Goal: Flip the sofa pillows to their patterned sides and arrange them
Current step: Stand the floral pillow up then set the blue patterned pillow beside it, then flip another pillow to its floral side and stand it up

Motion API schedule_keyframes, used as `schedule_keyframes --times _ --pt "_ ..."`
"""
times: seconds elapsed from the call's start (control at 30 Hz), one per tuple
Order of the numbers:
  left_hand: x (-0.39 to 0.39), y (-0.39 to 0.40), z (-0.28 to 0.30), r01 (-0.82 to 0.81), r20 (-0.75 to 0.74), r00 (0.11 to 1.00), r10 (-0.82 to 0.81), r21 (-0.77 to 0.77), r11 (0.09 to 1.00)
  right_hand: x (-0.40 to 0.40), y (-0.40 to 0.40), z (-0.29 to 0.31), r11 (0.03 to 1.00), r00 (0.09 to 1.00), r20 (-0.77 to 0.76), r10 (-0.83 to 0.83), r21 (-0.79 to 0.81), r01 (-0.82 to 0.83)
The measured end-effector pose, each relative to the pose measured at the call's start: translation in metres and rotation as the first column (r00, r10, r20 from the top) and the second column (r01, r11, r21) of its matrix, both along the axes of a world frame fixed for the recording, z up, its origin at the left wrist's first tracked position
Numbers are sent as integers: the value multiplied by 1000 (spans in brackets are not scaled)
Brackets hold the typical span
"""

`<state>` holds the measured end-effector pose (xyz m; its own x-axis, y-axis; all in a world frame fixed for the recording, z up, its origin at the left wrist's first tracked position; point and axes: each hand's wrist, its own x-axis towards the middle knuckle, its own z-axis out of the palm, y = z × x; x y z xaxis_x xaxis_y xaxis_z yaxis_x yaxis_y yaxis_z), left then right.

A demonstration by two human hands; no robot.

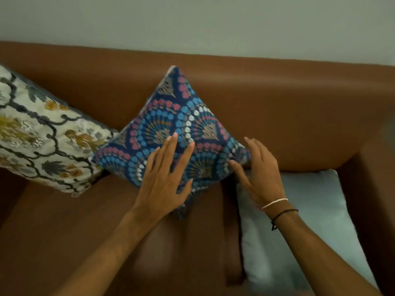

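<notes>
Head view is showing the blue patterned pillow point(171, 133) standing on a corner at twelve o'clock of the left hand point(164, 180), fingers spread flat on it, the right hand point(259, 174) bracing open-fingered at three o'clock; releasing carelessly is risking it toppling sideways.

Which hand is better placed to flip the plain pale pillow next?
Right, probably. The right hand hovers directly beside the plain pale blue-grey pillow; the left hand lies flat on the blue fan-patterned pillow, farther away.

A brown leather sofa point(277, 116) stands against a plain pale wall point(192, 22).
</notes>
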<state>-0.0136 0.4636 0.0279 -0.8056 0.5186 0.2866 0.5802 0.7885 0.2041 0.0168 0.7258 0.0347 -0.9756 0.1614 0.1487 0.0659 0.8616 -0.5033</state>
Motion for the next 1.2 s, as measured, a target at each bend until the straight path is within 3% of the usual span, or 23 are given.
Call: schedule_keyframes --times 0.1,0.17,0.23,0.33,0.37,0.43,0.5,0.57,0.67,0.77,0.83,0.9,0.97,1.03,1.1,1.13,1.2 --pt "62 53 -29 -15 138 990 17 -18 1000 66 50 -19 996 997 70 13 85 -19" --pt "106 94 -53 -61 346 936 62 -12 998 115 88 -32 990 990 142 -2 142 -18" --pt "146 127 -76 -140 664 741 97 11 990 159 120 -48 988 978 203 -37 154 5" --pt "195 164 -101 -391 951 302 65 62 918 219 147 -76 990 969 243 -36 143 1" --pt "204 175 -106 -556 978 208 27 95 826 236 151 -86 989 971 240 -9 144 -26" --pt "214 199 -113 -828 992 116 54 66 557 272 157 -108 981 972 227 63 163 -102" --pt "215 218 -112 -913 999 21 -29 31 407 300 156 -124 964 964 244 109 212 -163" --pt "213 233 -103 -917 977 -115 -179 -35 398 316 155 -133 949 970 231 79 281 -145" --pt "205 252 -78 -856 944 -197 -265 -34 516 304 162 -126 953 993 92 -76 300 45" --pt "179 269 -31 -787 956 -113 -271 80 612 267 187 -98 971 985 -66 -161 166 170" --pt "161 271 1 -695 956 -10 -293 204 689 243 209 -66 978 974 -96 -204 23 207" --pt "149 268 26 -548 923 244 -296 384 743 221 228 -28 961 969 -32 -244 -142 237" --pt "129 257 48 -330 775 589 -228 488 808 199 244 17 932 968 14 -251 -267 245" --pt "103 248 70 -23 519 833 -190 375 927 180 265 60 899 981 75 -179 -393 194" --pt "79 243 83 185 371 898 -236 168 968 164 288 96 856 988 142 -67 -501 129" --pt "69 245 90 239 391 880 -271 129 962 157 299 111 838 993 117 -28 -539 87" --pt "58 254 94 253 553 767 -325 205 946 148 312 126 776 994 105 11 -629 57"
